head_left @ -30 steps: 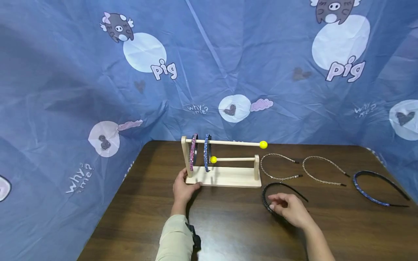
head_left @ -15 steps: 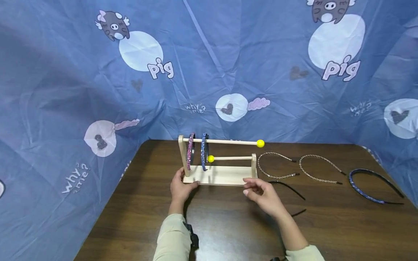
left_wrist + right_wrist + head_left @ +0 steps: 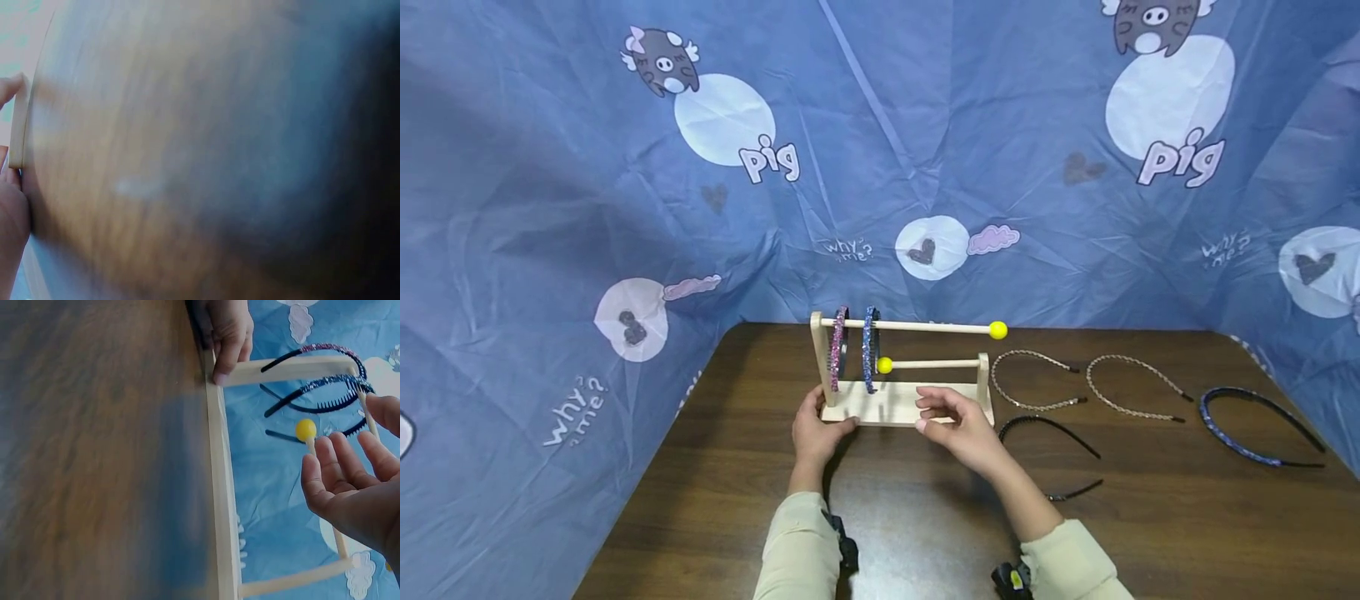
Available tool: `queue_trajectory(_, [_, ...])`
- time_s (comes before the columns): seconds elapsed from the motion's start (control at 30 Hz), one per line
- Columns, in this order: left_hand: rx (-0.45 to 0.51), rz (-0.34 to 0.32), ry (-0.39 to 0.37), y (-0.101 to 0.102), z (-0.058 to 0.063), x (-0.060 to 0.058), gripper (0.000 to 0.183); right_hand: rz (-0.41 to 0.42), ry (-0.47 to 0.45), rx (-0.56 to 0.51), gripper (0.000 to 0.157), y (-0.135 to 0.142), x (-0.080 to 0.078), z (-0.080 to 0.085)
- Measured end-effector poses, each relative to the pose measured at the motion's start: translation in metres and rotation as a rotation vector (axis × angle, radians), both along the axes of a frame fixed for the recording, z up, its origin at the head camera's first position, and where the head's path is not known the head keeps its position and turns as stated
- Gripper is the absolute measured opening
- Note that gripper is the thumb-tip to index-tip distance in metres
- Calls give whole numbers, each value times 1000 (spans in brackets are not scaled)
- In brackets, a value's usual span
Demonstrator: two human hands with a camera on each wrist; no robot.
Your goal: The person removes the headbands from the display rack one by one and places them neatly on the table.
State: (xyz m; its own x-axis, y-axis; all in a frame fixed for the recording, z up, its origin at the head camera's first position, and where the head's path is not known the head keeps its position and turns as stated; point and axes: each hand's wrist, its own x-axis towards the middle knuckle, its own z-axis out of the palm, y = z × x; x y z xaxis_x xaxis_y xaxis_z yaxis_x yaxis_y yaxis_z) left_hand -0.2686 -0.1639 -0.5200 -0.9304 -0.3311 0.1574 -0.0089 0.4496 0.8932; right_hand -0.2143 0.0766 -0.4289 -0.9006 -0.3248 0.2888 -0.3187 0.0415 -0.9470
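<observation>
Hand, left (image 3: 817, 433): curled about the left corner of the base board (image 3: 898, 402), its thumb on the front edge; the hold is unchanged.
Wooden rack (image 3: 821, 346): stood upright on the brown table (image 3: 925, 508); on its upper dowel (image 3: 936, 327) the pink glitter headband (image 3: 836, 358) and, rightward, the blue glitter headband (image 3: 868, 354) are hung, both unmoved.
Hand, right (image 3: 962, 429): brought leftward from the black headband (image 3: 1028, 418) to the board's right half; its fingers are loosely bent, thumb apart, nothing held; contact cannot be told.
Black headband: left lying right of the rack, so nothing is added to the dowel, and the rack itself seems attended to.
Gold braided headbands (image 3: 993, 372): two, laid side by side behind the black one, untouched.
Blue-and-black headband (image 3: 1234, 449): laid farthest right, untouched.
</observation>
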Motion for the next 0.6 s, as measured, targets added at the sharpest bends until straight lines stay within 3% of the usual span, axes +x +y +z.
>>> queue_trajectory(0.6, [-6,11,1,0,-1,0,77,58,-19,-107,46,-38,-23,26])
